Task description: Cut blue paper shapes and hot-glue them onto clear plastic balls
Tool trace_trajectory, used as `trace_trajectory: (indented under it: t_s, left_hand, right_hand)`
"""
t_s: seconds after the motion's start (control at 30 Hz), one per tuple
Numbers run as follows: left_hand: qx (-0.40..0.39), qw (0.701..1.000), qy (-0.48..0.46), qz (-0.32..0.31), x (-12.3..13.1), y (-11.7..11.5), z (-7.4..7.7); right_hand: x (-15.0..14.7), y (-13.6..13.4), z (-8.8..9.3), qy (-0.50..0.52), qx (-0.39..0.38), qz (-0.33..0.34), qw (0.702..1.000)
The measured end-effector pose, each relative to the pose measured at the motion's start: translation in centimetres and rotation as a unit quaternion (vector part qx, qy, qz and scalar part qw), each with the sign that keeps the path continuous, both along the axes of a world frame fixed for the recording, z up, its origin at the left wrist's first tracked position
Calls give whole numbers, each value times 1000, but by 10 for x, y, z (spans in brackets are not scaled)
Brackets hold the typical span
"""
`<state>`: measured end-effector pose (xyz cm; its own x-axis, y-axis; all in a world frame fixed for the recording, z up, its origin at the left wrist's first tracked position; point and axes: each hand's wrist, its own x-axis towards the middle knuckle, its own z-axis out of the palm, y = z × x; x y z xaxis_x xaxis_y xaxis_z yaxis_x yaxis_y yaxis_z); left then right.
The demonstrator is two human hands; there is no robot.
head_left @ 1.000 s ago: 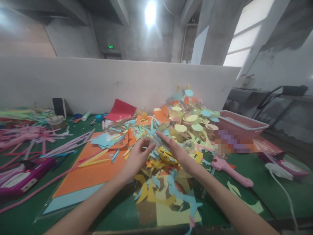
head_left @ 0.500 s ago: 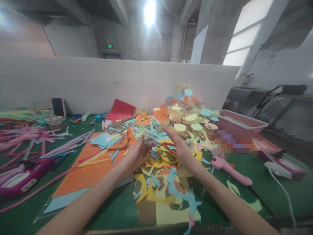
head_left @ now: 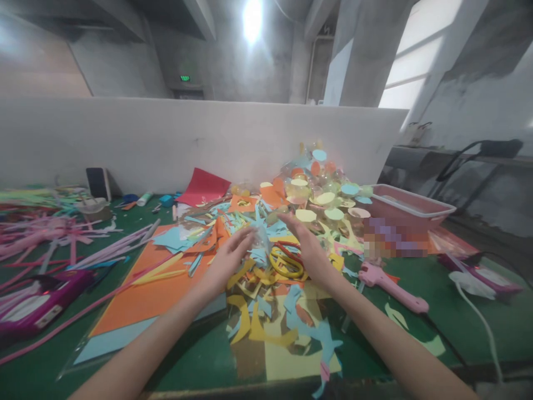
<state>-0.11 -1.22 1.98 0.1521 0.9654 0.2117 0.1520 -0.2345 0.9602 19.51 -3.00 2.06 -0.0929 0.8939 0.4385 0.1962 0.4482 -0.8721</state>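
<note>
Left hand half curled over paper scraps, fingertips next to a blurred clear piece; actual grip on it not discernible. Clear piece located between the hands, above the pile. Just right of it and nearer, yellow-and-red handles, apparently of scissors. Right hand raised close beside the handles, forefinger extended, remaining fingers mostly hidden; hold, if any, not discernible. Step in hand judged to be handling of the clear piece; next move judged to call for a sure pinch, without catching loose scraps. Beyond, heaped disc-topped clear balls; further right, pink glue gun resting on green table, apart from both hands.
</note>
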Motion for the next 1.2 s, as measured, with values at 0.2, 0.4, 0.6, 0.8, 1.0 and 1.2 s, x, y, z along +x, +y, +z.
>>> trace_trajectory:
  t_s: [0.2,0.4,0.6,0.8,1.0,1.2]
  left_hand:
    - [132,972,185,-64,-11,-11,17]
    - [221,914,272,-202,-7,-17,10]
    - [198,882,336,-264,1,-20,-5]
    - [213,863,366,-277,3,-20,-8]
    - [218,866,358,-273,5,-19,-12]
    - [213,866,365,-268,6,-19,-16]
  right_hand:
    - [8,10,-2,59,51,-97,992]
    - [10,10,2,51,64,-140,987]
    - [9,11,1,40,65,-140,987]
    - [7,11,0,30,79,-150,985]
    - [6,10,1,23,77,-152,985]
    - [5,10,3,19,66,-160,985]
